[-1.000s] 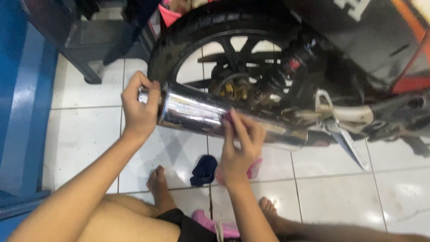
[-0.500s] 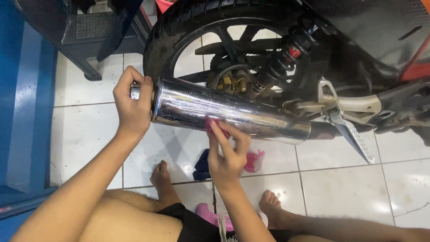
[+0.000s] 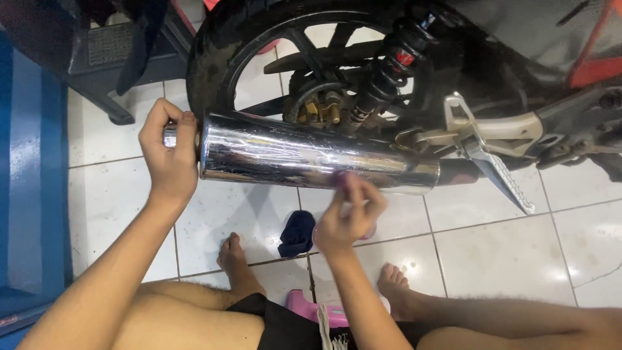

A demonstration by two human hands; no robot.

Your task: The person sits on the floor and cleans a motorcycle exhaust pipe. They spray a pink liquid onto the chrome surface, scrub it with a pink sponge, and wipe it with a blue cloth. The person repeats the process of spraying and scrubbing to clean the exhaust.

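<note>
My left hand (image 3: pixel 170 155) is curled around the rear tip of the chrome muffler (image 3: pixel 304 155). My right hand (image 3: pixel 346 217) is below the middle of the muffler, fingers bent together on something pink, but it is blurred. The muffler lies level beside the wheel (image 3: pixel 259 58), above the tiled floor (image 3: pixel 492 259). A dark rag (image 3: pixel 297 233) lies on the floor near my foot (image 3: pixel 234 262).

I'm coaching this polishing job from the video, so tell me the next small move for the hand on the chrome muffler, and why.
Probably slide the right hand leftward along the chrome muffler, rubbing toward its wide end. That hand sits blurred at the lower edge near the narrow end, something pinkish at its fingertips, while the left hand grips the tailpipe tip, steadying it. The long stretch between the hands looks smudged.
</note>
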